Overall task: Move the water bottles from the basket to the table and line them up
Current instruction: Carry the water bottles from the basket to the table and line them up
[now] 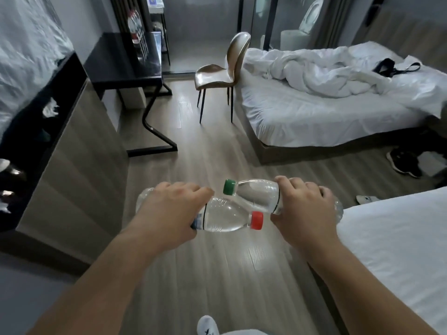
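Two water bottles lie sideways above the floor: the left hand grips the red-capped bottle, the right hand grips the green-capped bottle, near each other.

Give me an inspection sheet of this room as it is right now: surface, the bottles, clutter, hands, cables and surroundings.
Surface: black table ahead on the left; blurred bottles seem to stand at its far end.
Job's things: red-capped bottle and green-capped bottle, both held sideways above the wooden floor; basket not in view.
Clutter: dark shoes on the floor beside the far bed; dark bag on that bed.
Hands: left hand grips the red-capped bottle; right hand grips the green-capped bottle.
Cables: nothing seen.
Surroundings: chair by the far bed; near bed on the right.
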The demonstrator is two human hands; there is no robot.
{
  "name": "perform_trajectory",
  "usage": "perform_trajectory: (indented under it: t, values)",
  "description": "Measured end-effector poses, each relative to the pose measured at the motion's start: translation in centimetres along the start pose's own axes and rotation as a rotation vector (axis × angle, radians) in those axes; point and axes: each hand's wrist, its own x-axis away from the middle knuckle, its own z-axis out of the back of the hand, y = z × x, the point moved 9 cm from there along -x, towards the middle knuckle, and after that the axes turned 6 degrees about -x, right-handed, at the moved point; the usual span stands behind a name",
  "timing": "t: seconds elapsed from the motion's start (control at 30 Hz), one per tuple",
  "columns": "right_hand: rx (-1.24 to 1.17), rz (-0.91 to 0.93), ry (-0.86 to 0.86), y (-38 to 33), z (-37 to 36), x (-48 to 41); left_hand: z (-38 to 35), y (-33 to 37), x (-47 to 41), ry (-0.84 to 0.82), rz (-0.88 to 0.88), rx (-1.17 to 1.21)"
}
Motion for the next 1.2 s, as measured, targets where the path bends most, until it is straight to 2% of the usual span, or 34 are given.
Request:
perform_trajectory:
  t: [0.37,0.57,0.83,1.0,1.2]
  values:
    - [-0.027,-0.039,-0.035,-1.5,-7.2,-15.9,-3.1,-8.9,-14.9,-0.064,-0.018,0.003]
    - [-0.074,-0.051,-0.064,-1.2,-12.5,-28.7,-4.7,-15.0,-26.2,-0.081,-0.001,-0.005]
    - [-0.083,0.001,-0.101,-1.4,-15.8,-45.8,-4.6,-22.5,-39.0,-0.064,0.079,0.013]
    - [-0.099,0.008,-0.094,-2.2,-19.3,-54.8,-6.5,-27.1,-46.8,-0.027,0.053,-0.058]
    - [-0.059,0.013,-0.091,-3.9,-24.3,-66.6,-9.9,-34.6,-57.5,-0.062,0.061,-0.076]
